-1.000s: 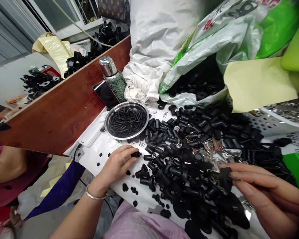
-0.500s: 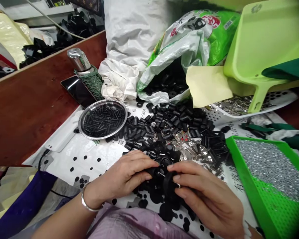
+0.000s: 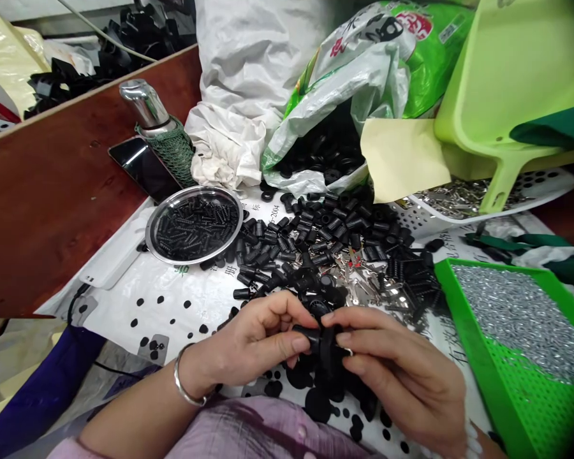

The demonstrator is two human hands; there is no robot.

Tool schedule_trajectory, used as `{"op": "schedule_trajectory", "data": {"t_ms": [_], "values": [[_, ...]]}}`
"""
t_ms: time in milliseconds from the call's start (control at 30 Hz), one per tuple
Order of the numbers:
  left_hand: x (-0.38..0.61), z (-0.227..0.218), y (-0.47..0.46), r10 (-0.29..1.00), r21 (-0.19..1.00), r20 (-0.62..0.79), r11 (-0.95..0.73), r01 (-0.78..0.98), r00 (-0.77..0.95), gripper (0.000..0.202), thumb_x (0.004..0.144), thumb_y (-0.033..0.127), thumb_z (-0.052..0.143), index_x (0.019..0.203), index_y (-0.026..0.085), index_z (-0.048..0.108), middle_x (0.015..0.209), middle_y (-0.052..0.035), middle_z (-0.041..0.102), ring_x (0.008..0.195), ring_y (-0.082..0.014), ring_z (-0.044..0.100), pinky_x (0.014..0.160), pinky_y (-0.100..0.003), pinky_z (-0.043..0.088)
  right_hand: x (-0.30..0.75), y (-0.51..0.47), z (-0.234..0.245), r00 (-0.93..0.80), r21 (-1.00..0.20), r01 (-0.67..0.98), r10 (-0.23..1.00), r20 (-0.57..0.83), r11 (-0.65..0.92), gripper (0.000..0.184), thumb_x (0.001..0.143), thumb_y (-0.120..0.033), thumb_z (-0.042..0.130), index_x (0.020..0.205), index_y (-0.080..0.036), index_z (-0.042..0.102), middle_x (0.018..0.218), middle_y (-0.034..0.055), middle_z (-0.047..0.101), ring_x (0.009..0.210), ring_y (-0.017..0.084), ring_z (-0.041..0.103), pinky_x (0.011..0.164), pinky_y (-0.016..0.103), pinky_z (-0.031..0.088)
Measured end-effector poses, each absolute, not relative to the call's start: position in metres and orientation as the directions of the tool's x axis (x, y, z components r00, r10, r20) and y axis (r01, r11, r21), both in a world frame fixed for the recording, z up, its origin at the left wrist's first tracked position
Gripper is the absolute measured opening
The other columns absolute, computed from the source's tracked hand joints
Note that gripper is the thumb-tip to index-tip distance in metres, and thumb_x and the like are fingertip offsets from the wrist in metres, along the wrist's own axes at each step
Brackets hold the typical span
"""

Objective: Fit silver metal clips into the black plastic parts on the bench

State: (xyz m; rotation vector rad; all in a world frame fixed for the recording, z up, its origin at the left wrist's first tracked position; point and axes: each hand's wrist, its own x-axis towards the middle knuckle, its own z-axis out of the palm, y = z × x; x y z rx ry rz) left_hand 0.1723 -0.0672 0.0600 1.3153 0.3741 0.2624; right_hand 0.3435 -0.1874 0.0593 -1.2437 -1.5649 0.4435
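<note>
Between thumb and fingers, my left hand (image 3: 261,341) grips a short black plastic sleeve (image 3: 310,339). My right hand (image 3: 402,370) holds a round black disc-shaped part (image 3: 329,350) on edge, and a small bright metal bit shows by its fingertips. Sleeve and disc meet end to end, low over the work surface. Just beyond my hands spreads a heap of black sleeves (image 3: 335,223), with flat metal pieces (image 3: 363,280) lying among them. My fingers cover part of the joint between the two parts.
A steel bowl of black springs (image 3: 239,220) stands left, near a phone (image 3: 143,169) and a netted flask (image 3: 146,105). At right lies a green tray (image 3: 521,395) of small metal pins. Behind are an open bag of black rings (image 3: 377,76) and a lime dustpan (image 3: 511,83).
The sleeve in my left hand has come up against the disc in my right, closing a gap where a thin metal pin showed. The view has shifted slightly.
</note>
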Motion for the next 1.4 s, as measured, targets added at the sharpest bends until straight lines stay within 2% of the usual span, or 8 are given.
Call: {"op": "schedule_trajectory", "data": {"t_ms": [167, 333, 400, 833, 1100, 1200, 1300, 1400], "values": [[0.173, 0.059, -0.068, 0.300, 0.897, -0.208, 0.438, 0.059, 0.931, 0.025, 0.080, 0.036, 0.061, 0.089, 0.014, 0.052, 0.064, 0.0012, 0.053, 0.048, -0.0053, 0.048, 0.045, -0.015, 0.040, 0.347, -0.184, 0.055, 0.021, -0.774, 0.437, 0.855, 0.518, 0.457, 0.025, 0.078, -0.005, 0.057, 0.098, -0.020, 0.061, 0.101, 0.0073, 0.065, 0.089, 0.017, 0.065, 0.073, 0.026, 0.056], [0.169, 0.058, -0.072, 0.440, 0.967, -0.163, 0.249, 0.055, 0.883, 0.019, 0.084, 0.029, 0.057, 0.095, 0.014, 0.053, 0.068, 0.0024, 0.049, 0.057, -0.0057, 0.048, 0.053, -0.016, 0.041, 0.346, -0.183, 0.046, 0.060, -0.766, 0.478, 0.854, 0.517, 0.430, 0.027, 0.078, -0.003, 0.056, 0.100, -0.019, 0.060, 0.105, 0.0078, 0.064, 0.094, 0.017, 0.063, 0.077, 0.028, 0.055], [0.170, 0.057, -0.073, 0.447, 0.953, -0.170, 0.300, 0.032, 0.878, 0.019, 0.083, 0.029, 0.058, 0.093, 0.014, 0.053, 0.067, 0.0025, 0.050, 0.056, -0.0054, 0.047, 0.052, -0.015, 0.040, 0.345, -0.183, 0.046, 0.032, -0.734, 0.519, 0.848, 0.528, 0.438, 0.027, 0.078, -0.004, 0.056, 0.101, -0.018, 0.059, 0.106, 0.0086, 0.063, 0.096, 0.017, 0.063, 0.078, 0.028, 0.055], [0.171, 0.056, -0.068, 0.434, 0.885, -0.210, 0.466, -0.019, 0.876, 0.023, 0.080, 0.031, 0.062, 0.089, 0.012, 0.053, 0.065, 0.0008, 0.056, 0.053, -0.0053, 0.050, 0.049, -0.016, 0.040, 0.333, -0.187, 0.056, -0.200, -0.289, 0.873, 0.830, 0.521, 0.392, 0.041, 0.084, -0.017, 0.055, 0.124, -0.011, 0.048, 0.119, 0.0158, 0.057, 0.111, 0.020, 0.054, 0.090, 0.031, 0.049], [0.168, 0.055, -0.074, 0.517, 0.948, -0.171, 0.318, -0.003, 0.839, 0.021, 0.078, 0.028, 0.060, 0.089, 0.012, 0.053, 0.066, 0.0008, 0.053, 0.054, -0.0066, 0.048, 0.051, -0.018, 0.040, 0.325, -0.177, 0.062, -0.072, -0.379, 0.883, 0.879, 0.472, 0.276, 0.035, 0.091, -0.036, 0.042, 0.115, -0.012, 0.052, 0.091, 0.0110, 0.069, 0.079, 0.017, 0.067, 0.066, 0.024, 0.055], [0.166, 0.054, -0.072, 0.504, 0.938, -0.178, 0.346, -0.009, 0.845, 0.021, 0.078, 0.028, 0.059, 0.090, 0.012, 0.053, 0.067, 0.0001, 0.054, 0.055, -0.0071, 0.049, 0.051, -0.018, 0.040, 0.328, -0.176, 0.066, -0.117, -0.335, 0.894, 0.878, 0.464, 0.296, 0.050, 0.090, -0.045, 0.041, 0.125, -0.009, 0.044, 0.101, 0.0157, 0.066, 0.087, 0.021, 0.065, 0.070, 0.029, 0.056], [0.164, 0.052, -0.070, 0.502, 0.935, -0.166, 0.353, -0.026, 0.848, 0.020, 0.080, 0.029, 0.058, 0.090, 0.013, 0.052, 0.068, 0.0001, 0.054, 0.055, -0.0070, 0.048, 0.051, -0.019, 0.040, 0.327, -0.176, 0.069, -0.178, -0.273, 0.907, 0.879, 0.443, 0.321, 0.050, 0.087, -0.034, 0.051, 0.129, -0.011, 0.040, 0.112, 0.0166, 0.061, 0.099, 0.024, 0.061, 0.078, 0.033, 0.054], [0.161, 0.048, -0.069, 0.541, 0.976, -0.113, 0.220, -0.010, 0.834, 0.019, 0.081, 0.029, 0.056, 0.092, 0.014, 0.053, 0.068, 0.0010, 0.050, 0.056, -0.0077, 0.047, 0.051, -0.019, 0.039, 0.323, -0.175, 0.070, -0.090, -0.448, 0.855, 0.926, 0.367, 0.260, 0.033, 0.089, -0.022, 0.047, 0.122, -0.016, 0.045, 0.083, 0.0045, 0.067, 0.071, 0.014, 0.065, 0.061, 0.022, 0.054]]}}
